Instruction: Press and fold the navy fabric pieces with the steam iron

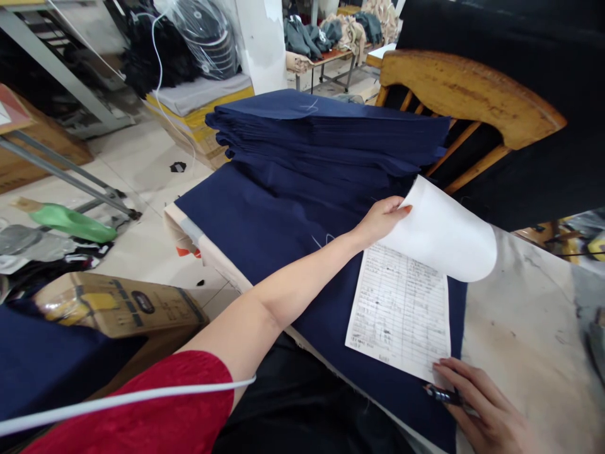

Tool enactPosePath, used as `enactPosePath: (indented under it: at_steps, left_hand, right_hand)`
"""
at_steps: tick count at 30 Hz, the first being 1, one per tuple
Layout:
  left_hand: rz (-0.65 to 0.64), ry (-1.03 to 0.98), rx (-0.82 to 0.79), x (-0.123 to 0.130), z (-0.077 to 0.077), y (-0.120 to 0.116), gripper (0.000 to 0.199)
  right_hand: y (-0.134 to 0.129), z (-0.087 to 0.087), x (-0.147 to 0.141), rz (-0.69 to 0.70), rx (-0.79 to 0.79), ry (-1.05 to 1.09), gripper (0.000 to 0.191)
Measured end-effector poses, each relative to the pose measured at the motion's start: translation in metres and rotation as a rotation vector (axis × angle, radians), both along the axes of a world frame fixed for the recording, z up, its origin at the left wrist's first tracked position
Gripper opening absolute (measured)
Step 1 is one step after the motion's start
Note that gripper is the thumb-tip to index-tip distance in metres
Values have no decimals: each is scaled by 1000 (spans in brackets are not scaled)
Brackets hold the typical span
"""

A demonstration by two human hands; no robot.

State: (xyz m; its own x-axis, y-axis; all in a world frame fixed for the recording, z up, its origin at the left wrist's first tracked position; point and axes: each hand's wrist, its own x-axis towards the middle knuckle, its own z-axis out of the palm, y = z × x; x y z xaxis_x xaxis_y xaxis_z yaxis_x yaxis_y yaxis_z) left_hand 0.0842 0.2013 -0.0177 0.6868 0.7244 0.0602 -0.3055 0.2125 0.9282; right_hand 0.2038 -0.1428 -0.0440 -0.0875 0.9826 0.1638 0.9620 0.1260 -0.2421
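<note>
My left hand [385,217] pinches the edge of a white sheet [447,230], which curls up and over to the right. Below it lies a sheet filled with handwritten rows [401,309], flat on dark blue cloth [283,214]. At the lower right, my right hand [482,403] holds a dark pen [443,395] between its fingers, with a fingertip resting on the written sheet's bottom right corner. Beyond the papers, a folded stack of the blue cloth [326,135] carries a white chalk mark on top.
A wooden chair back [472,94] stands behind the papers at the right. The pale tabletop [520,328] shows beside the cloth. Cardboard box [137,306] and green bottle [70,222] are at the left. A white cable [127,403] crosses my left sleeve.
</note>
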Motion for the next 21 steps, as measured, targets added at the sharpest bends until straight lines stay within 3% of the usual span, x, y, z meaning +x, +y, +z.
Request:
enactPosePath:
  at_steps: [21]
  left_hand:
    - [58, -7, 72, 0, 3, -1, 13]
  right_hand:
    - [-4, -9, 1, -95, -16, 30, 31]
